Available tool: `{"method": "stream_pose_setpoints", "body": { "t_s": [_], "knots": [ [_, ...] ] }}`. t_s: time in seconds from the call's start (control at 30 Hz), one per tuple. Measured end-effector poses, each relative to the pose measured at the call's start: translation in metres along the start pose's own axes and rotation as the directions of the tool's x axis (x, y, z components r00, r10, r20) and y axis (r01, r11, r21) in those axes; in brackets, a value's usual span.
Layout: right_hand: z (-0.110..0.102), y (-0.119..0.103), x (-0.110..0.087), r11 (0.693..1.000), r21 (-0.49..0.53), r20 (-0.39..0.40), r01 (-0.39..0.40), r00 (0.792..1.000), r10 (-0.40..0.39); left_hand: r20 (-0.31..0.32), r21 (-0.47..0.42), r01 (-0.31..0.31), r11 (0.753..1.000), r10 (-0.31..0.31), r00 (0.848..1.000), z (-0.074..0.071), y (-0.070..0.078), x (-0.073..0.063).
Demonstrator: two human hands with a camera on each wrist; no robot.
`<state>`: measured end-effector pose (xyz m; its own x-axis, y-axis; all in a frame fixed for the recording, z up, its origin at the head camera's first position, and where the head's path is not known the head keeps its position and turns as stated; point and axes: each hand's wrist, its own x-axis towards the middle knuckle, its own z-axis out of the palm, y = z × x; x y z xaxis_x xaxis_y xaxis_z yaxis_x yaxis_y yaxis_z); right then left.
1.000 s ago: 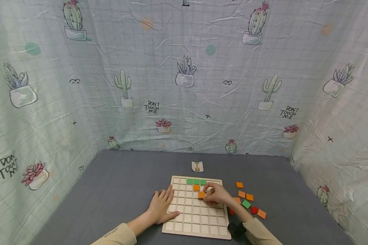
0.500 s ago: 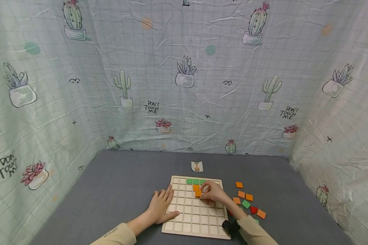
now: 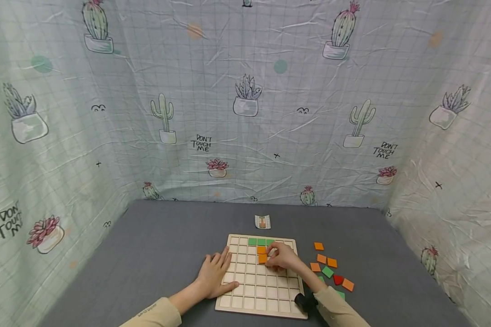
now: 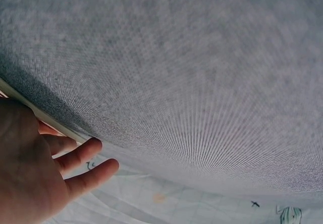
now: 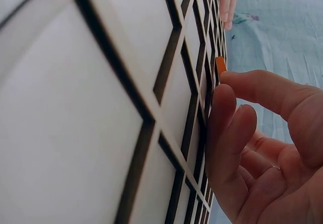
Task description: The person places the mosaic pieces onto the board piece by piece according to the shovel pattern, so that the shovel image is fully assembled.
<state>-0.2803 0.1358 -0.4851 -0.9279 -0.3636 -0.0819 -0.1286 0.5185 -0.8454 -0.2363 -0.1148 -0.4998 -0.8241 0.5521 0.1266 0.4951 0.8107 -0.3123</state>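
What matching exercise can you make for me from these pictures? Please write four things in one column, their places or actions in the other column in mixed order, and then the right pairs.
Column one:
1. left hand
2. right hand
3. small card
4. red tile

Column two:
A. lies on the table, to the right of the board
B. touches an orange tile with its fingers
C. rests with spread fingers at the board's left edge
D. lies beyond the board's far edge

Right pairs: 1-C, 2-B, 3-D, 4-A.
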Motion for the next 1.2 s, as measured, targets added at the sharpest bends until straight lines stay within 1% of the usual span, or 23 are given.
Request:
{"method": "stream_pose_setpoints", "body": {
  "t_s": [0.13,0.3,0.5,0.63,0.87,1.07,1.2],
  "knots": [
    [0.0004,-0.0003,0.0010,1.000,-0.010,0.007,-0.006,1.000,0.006,-0.005,0.003,-0.003,1.000,0.003,1.000,0.0006,0.0001,0.0000],
    [0.0007,-0.0010,0.0031,1.000,-0.019,-0.002,-0.014,1.000,0.014,-0.014,0.011,-0.002,1.000,0.002,1.000,0.0004,0.0004,0.0002],
    [0.0002,-0.0005,0.0056,1.000,-0.024,0.000,-0.003,1.000,0.003,-0.026,0.017,0.000,1.000,0.000,1.000,-0.0004,-0.0002,0.0011],
    [-0.0013,-0.0004,0.0068,1.000,-0.003,0.016,-0.004,1.000,0.004,-0.031,0.010,-0.001,1.000,0.001,1.000,-0.0006,-0.0008,0.0014],
    [-0.0032,0.0018,0.0068,0.999,0.047,0.046,-0.015,0.999,0.013,-0.018,-0.005,-0.005,1.000,0.005,1.000,-0.0004,-0.0003,0.0008],
    [-0.0031,0.0047,0.0077,0.998,0.054,0.050,-0.025,0.998,0.022,-0.015,-0.013,-0.007,1.000,0.007,1.000,0.0000,0.0001,-0.0002],
    [-0.0024,0.0043,0.0084,0.999,0.048,0.045,-0.014,0.999,0.011,-0.027,-0.003,-0.004,1.000,0.004,1.000,0.0000,-0.0004,0.0000]
  ]
}}
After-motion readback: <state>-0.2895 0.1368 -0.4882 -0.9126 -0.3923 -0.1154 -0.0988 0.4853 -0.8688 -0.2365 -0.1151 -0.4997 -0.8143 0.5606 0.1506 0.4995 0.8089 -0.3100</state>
